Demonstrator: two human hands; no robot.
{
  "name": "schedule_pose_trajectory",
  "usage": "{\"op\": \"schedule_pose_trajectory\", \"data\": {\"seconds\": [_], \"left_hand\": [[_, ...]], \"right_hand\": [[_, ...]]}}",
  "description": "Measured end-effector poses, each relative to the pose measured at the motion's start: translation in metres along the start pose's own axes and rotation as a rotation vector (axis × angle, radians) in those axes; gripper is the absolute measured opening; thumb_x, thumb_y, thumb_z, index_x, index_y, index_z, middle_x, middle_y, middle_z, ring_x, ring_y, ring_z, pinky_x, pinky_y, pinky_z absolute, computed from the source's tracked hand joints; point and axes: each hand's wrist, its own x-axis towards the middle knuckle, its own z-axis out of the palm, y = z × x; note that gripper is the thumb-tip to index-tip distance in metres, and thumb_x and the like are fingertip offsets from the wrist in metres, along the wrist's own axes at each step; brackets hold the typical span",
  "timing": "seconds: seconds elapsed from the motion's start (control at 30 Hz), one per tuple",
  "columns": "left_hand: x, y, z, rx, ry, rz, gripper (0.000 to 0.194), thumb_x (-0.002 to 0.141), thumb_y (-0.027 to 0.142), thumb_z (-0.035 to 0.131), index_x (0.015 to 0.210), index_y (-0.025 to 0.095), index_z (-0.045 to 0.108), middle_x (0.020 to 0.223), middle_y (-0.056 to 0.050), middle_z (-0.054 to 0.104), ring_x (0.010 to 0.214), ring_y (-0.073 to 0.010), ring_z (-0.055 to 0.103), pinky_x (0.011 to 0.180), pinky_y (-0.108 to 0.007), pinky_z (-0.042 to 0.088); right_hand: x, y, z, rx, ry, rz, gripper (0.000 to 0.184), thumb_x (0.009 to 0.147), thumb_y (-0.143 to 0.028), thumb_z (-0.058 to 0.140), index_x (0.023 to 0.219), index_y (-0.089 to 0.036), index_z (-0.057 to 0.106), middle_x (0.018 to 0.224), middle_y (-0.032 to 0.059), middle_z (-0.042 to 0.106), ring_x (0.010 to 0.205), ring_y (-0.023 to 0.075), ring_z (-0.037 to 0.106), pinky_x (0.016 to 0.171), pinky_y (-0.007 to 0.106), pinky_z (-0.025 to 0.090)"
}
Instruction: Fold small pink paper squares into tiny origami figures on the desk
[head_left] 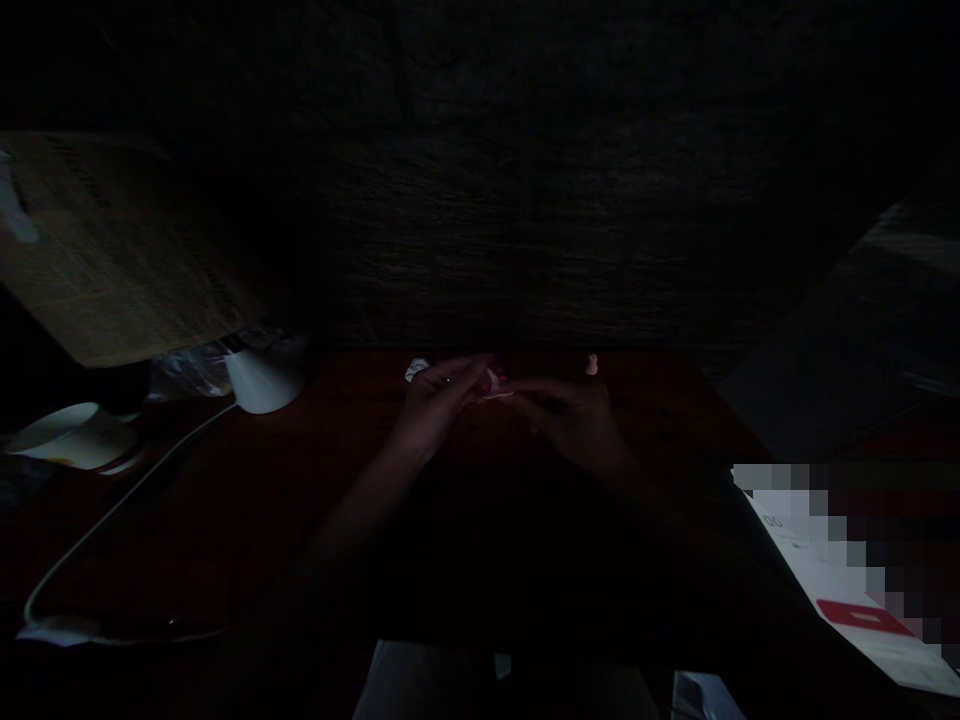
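In the dim light, my left hand (pixel 439 402) is closed in a pinch on a small pink piece (pixel 495 381), darker magenta at its upper edge. What the piece is made of I cannot make out. From the other side, my right hand (pixel 581 415) pinches the right edge of the same piece with thumb and forefinger. A crumpled white scrap (pixel 416 369) lies just beyond my left hand. Past my right hand sits a small pale pink lump (pixel 592 364) on the reddish-brown table (pixel 337 440).
A cardboard box (pixel 135 240) stands at the left. Near it are a white conical lamp base (pixel 264 382) with a cable (pixel 135 495), a clear plastic bag (pixel 191 370) and a paper cup (pixel 71 440). A dark panel leans at the right, with a white-and-red printed sheet (pixel 847 590) nearer me.
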Motion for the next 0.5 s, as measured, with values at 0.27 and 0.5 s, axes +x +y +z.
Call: {"op": "schedule_pose_trajectory", "data": {"seconds": [0.27, 0.5], "left_hand": [[-0.0026, 0.0017, 0.0025, -0.063, 0.085, -0.086, 0.036, 0.063, 0.042, 0.097, 0.092, 0.023, 0.084, 0.09, -0.006, 0.083, 0.077, -0.0186, 0.076, 0.067, -0.028, 0.06], [-0.0051, 0.0033, 0.0082, -0.122, 0.073, -0.149, 0.04, 0.06, 0.039, 0.098, 0.093, 0.021, 0.084, 0.088, -0.006, 0.083, 0.081, -0.0188, 0.075, 0.076, -0.029, 0.057]], "right_hand": [[0.0012, 0.0065, 0.0015, -0.107, -0.016, -0.032, 0.018, 0.093, -0.03, 0.074, 0.11, -0.031, 0.08, 0.09, -0.0018, 0.082, 0.064, 0.0156, 0.071, 0.073, 0.031, 0.057], [0.0015, 0.0059, -0.0001, -0.219, -0.005, -0.082, 0.016, 0.093, -0.019, 0.072, 0.104, -0.028, 0.079, 0.088, -0.0024, 0.083, 0.069, 0.0156, 0.076, 0.076, 0.029, 0.058]]}}
